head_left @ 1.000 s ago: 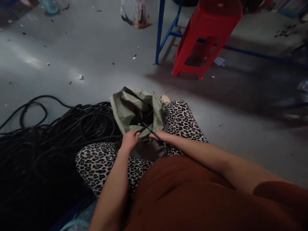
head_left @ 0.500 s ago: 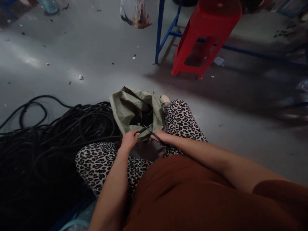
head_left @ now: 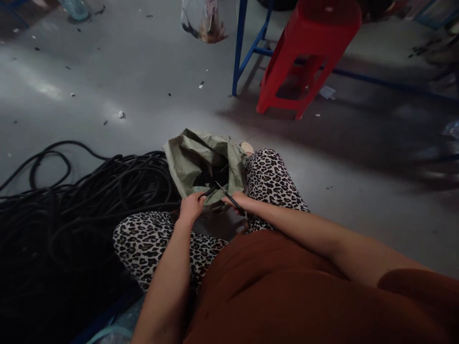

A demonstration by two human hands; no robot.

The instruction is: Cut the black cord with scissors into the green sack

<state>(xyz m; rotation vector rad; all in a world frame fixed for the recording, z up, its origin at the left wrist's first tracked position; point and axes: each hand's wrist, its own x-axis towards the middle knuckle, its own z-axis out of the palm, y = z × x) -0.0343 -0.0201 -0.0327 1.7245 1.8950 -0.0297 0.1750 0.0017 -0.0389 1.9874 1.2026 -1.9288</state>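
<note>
My left hand (head_left: pixel 191 207) is closed around a black rubber-like cord (head_left: pixel 209 191), whose end sticks out to the right over the mouth of a sack. In my right hand (head_left: pixel 238 198) is a pair of scissors (head_left: pixel 229 197) with dark handles, its blades pointing up and left close to the cord's end. Whether the blades touch the cord I cannot tell. The green woven sack (head_left: pixel 175 157) stands open between my knees, with dark pieces (head_left: pixel 204 178) inside that are too dim to make out.
A large tangled heap of black cord (head_left: pixel 125 179) lies to my left. Ahead stand a red plastic stool (head_left: pixel 311 38) and a blue metal frame (head_left: pixel 238 52). A printed plastic bag (head_left: pixel 206 21) is near the top. Small scraps dot the grey floor (head_left: pixel 143 81).
The scissors have shifted slightly, their tip now more upright and further from the cord. My left hand has moved a little left with the cord. The sack stays put.
</note>
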